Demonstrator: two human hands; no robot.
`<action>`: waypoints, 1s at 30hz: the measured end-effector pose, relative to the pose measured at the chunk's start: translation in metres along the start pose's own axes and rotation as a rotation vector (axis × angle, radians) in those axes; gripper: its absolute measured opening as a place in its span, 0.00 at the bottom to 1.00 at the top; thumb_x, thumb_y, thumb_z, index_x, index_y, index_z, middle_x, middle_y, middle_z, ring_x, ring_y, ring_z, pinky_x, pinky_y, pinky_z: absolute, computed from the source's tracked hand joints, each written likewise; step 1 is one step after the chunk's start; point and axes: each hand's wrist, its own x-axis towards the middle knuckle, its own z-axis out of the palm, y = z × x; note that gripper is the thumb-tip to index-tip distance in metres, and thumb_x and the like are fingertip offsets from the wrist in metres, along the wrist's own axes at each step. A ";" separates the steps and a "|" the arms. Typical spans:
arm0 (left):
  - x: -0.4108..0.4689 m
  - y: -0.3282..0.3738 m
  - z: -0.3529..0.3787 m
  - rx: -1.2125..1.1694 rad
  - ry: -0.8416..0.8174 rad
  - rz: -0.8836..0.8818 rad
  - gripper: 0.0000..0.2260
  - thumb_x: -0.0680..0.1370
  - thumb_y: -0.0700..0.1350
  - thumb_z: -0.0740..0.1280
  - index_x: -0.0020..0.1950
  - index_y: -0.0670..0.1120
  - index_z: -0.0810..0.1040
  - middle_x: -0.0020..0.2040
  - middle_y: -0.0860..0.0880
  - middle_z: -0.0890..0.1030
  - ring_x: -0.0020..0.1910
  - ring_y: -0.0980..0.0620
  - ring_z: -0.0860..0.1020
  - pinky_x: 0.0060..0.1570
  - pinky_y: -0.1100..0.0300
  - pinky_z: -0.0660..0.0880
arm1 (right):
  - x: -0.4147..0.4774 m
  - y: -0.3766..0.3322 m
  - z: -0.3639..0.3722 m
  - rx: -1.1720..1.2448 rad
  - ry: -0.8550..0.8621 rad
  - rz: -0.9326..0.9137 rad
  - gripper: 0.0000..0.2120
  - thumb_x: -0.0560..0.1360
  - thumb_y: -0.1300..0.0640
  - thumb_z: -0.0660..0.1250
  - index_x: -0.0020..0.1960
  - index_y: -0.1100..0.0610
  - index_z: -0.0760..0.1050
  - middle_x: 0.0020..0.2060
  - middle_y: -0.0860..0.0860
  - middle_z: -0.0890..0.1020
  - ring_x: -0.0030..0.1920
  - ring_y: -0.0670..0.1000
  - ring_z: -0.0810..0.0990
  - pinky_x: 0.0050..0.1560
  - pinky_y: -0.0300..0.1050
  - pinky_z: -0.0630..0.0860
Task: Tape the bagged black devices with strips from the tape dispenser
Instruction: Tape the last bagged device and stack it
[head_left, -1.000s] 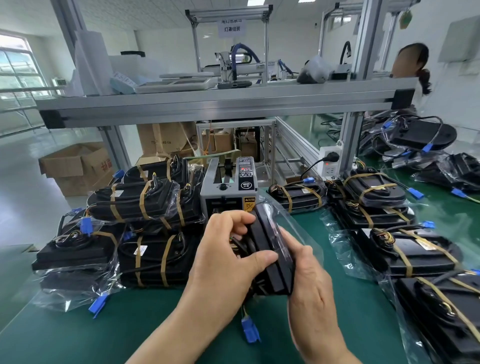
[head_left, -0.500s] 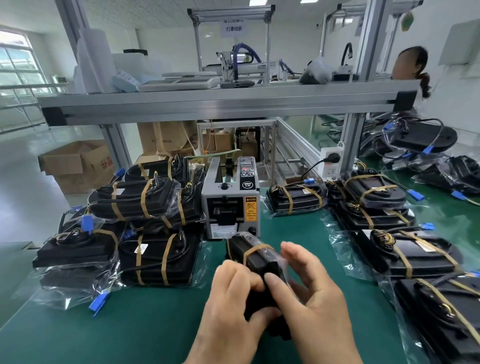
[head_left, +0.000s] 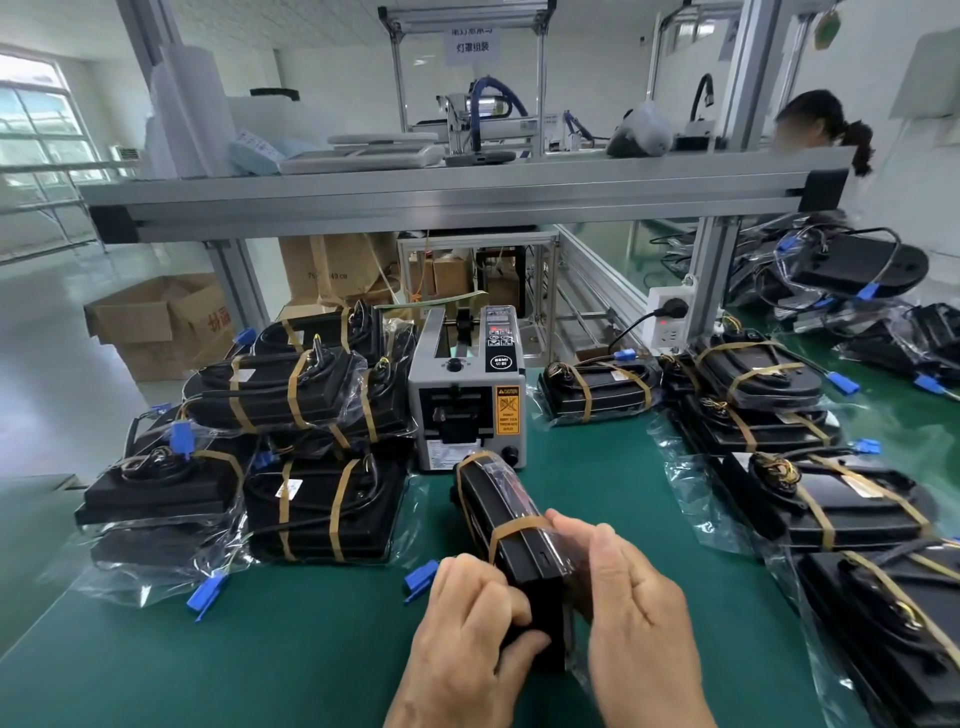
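Lower centre: bagged device (head_left: 491, 496) on edge on the green mat (head_left: 260, 649), just in front of the tape dispenser (head_left: 467, 395). Left hand (head_left: 467, 629) curled round its near end; right hand (head_left: 639, 608) flat-fingered against the near tape strip (head_left: 513, 527). Best smoothed firmly round the edge, without creases.

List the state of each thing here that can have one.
held device: bagged, standing on edge, two tape strips around it
left hand: grips the device's near end
right hand: fingers press the near strip
tape dispenser: upright, behind the device
stacked devices: bagged and taped
plug: in the socket
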 end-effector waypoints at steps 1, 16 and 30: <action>0.000 0.000 0.000 -0.005 0.003 0.008 0.12 0.70 0.46 0.73 0.43 0.49 0.69 0.45 0.56 0.68 0.43 0.56 0.69 0.44 0.66 0.69 | -0.002 0.001 0.001 0.009 0.009 0.000 0.17 0.82 0.52 0.56 0.50 0.47 0.85 0.45 0.35 0.86 0.50 0.33 0.82 0.46 0.21 0.70; 0.095 -0.039 -0.014 -0.421 0.212 -0.988 0.12 0.80 0.51 0.66 0.41 0.49 0.84 0.28 0.54 0.75 0.26 0.58 0.69 0.28 0.64 0.67 | -0.006 0.008 0.002 0.024 0.015 0.095 0.17 0.73 0.61 0.73 0.55 0.42 0.83 0.47 0.36 0.86 0.52 0.36 0.83 0.57 0.33 0.76; 0.150 -0.117 0.040 -0.805 0.351 -1.678 0.05 0.77 0.42 0.72 0.51 0.43 0.80 0.33 0.51 0.77 0.14 0.61 0.68 0.15 0.71 0.62 | 0.000 0.013 -0.001 0.104 -0.015 0.118 0.15 0.72 0.62 0.74 0.52 0.44 0.84 0.44 0.41 0.87 0.44 0.38 0.85 0.44 0.25 0.75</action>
